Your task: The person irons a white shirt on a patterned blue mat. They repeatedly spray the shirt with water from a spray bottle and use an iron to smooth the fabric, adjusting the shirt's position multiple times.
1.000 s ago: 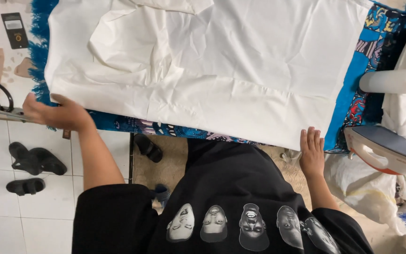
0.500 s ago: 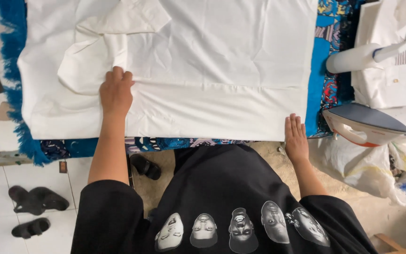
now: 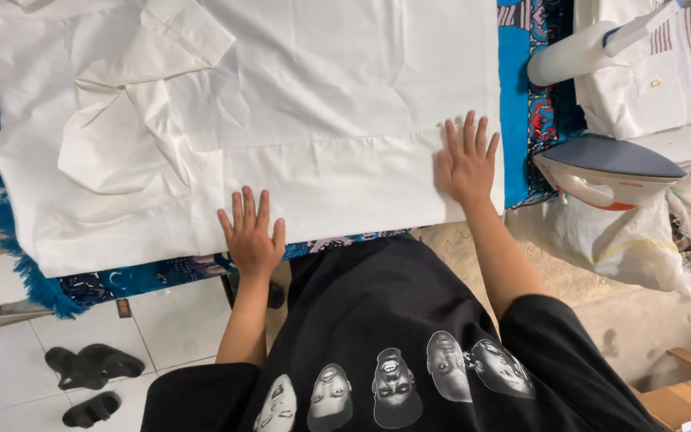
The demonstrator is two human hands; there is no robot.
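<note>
Head view: since half a second ago the left hand has slid back from the crumpled fold toward the near edge of the cloth, and the right hand has gone from the near edge up onto the cloth's right end. Both hands now lie flat on it, fingers spread, holding nothing.

The cloth is one white sheet covering most of the tabletop, its long axis running left to right. Its smooth stretch lies between the two hands; the rumpled folds lie to the far left of the left hand, which is the nearer one to them.

One iron stands just right of the right hand, off the cloth. Two dark sandals lie on the floor at near left.
</note>
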